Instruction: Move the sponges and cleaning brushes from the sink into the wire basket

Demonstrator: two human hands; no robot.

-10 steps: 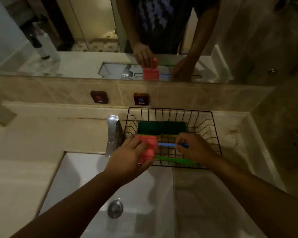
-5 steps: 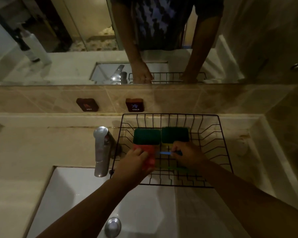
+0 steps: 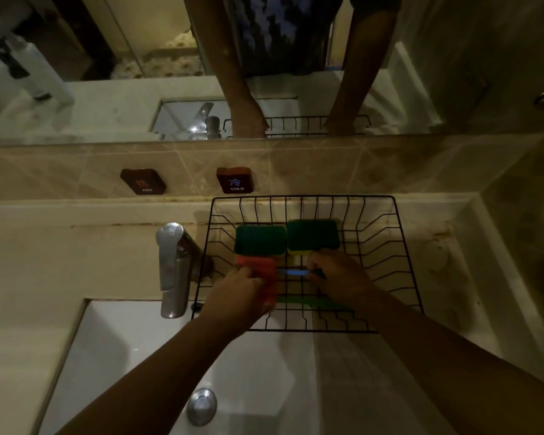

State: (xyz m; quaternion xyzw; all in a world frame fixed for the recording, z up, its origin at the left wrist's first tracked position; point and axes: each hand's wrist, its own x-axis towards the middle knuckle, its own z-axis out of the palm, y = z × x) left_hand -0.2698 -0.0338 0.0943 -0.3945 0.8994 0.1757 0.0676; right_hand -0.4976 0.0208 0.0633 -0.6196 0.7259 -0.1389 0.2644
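A black wire basket [image 3: 399,246] stands on the counter behind the white sink [image 3: 113,356]. Two green-topped sponges [image 3: 259,240] [image 3: 313,235] lie side by side at its back. My left hand [image 3: 239,296] is inside the basket's left front, shut on a red sponge [image 3: 259,270] that sits just in front of the left green sponge. My right hand [image 3: 339,276] grips a blue brush handle [image 3: 292,272] that points left toward the red sponge. A green brush [image 3: 299,299] lies along the basket floor below my right hand, partly hidden.
A chrome faucet [image 3: 171,268] stands just left of the basket. The sink drain plug [image 3: 201,406] is at the bottom. Hot [image 3: 143,182] and cold [image 3: 235,180] buttons sit on the tiled backsplash under a mirror. The counter extends to the left and right.
Both hands have gone down and deeper into the basket with the red sponge and the blue brush; the red sponge now sits low against the left green sponge. The view has moved closer.
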